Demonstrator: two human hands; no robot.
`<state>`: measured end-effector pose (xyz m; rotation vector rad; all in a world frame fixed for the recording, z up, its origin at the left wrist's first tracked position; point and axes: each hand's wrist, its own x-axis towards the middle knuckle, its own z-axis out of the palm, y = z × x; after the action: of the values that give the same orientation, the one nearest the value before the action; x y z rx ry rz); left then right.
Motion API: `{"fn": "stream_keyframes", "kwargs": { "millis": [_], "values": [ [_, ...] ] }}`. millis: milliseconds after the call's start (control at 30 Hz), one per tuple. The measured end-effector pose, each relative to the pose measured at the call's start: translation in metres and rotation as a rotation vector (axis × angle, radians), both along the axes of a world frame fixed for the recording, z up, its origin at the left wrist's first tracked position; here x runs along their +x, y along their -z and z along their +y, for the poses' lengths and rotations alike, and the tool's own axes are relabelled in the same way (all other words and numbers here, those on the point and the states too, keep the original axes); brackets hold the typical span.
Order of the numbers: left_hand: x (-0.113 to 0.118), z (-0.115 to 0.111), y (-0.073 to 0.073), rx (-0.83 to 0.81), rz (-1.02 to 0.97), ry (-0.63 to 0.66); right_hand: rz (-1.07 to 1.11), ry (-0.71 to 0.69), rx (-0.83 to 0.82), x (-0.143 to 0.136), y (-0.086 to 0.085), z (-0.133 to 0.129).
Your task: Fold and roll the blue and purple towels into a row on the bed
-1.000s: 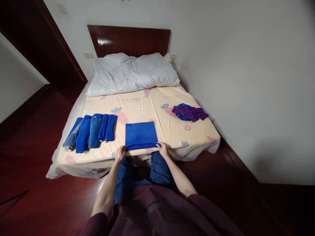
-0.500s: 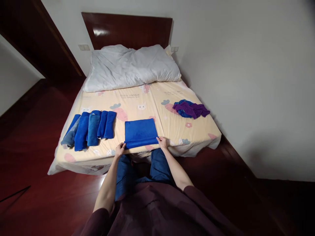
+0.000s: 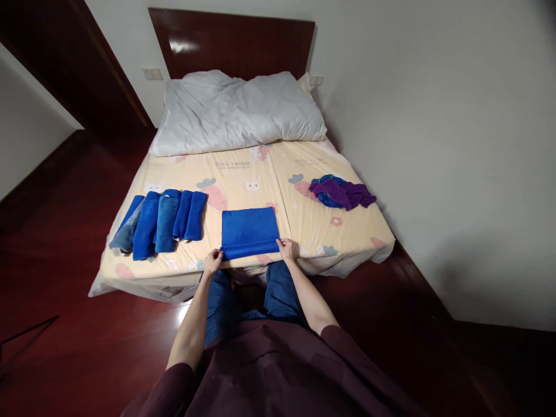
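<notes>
A blue towel [image 3: 249, 227] lies flat near the front edge of the bed, its near edge turned over into a thick band. At the band's left end, my left hand [image 3: 212, 262] pinches the cloth between thumb and fingers. My right hand [image 3: 285, 249] grips the opposite end in the same way. To the left, several rolled blue towels [image 3: 167, 223] lie side by side, one of them greyer than the others. On the right side of the bed rests a loose heap of purple cloth [image 3: 343, 193] and blue cloth [image 3: 329, 200].
The bed [image 3: 243, 179] wears a cream sheet with carrot and rabbit prints. A pale grey quilt [image 3: 238, 113] is bunched against the dark wooden headboard [image 3: 234, 43]. White wall [image 3: 447, 145] stands close on the right. A thin dark rod [image 3: 30, 329] shows at lower left.
The view has shifted slightly, so the bed appears a little higher and further right. Both hands keep hold of the towel's turned-over edge, which looks nearly the same.
</notes>
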<state>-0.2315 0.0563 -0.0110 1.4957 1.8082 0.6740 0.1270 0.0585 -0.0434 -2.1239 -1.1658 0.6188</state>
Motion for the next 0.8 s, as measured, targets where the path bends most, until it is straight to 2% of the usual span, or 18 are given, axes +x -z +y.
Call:
{"fn": "stream_keyframes", "kwargs": {
  "millis": [200,300,367,467,533,633,800],
  "values": [
    [0.009,-0.001,0.004,0.064,0.033,-0.068,0.000,-0.004,-0.025,-0.002,-0.008,0.007],
    [0.018,-0.017,0.005,0.221,0.091,-0.118,-0.060,0.006,0.123,-0.007,-0.018,-0.005],
    [0.025,-0.033,0.003,0.399,0.178,-0.055,-0.150,-0.055,0.281,-0.012,-0.025,-0.021],
    [0.036,-0.049,-0.001,0.546,0.308,0.219,-0.251,-0.307,0.411,-0.020,-0.036,-0.047],
    [0.043,-0.050,-0.001,0.539,0.372,0.369,-0.303,-0.507,0.394,-0.024,-0.040,-0.058],
    [0.048,-0.043,0.007,0.456,0.459,0.416,-0.381,-0.696,0.269,-0.029,-0.038,-0.059],
    [0.042,-0.031,0.024,0.358,0.553,0.388,-0.448,-0.703,0.089,-0.027,-0.024,-0.044]
  ]
}}
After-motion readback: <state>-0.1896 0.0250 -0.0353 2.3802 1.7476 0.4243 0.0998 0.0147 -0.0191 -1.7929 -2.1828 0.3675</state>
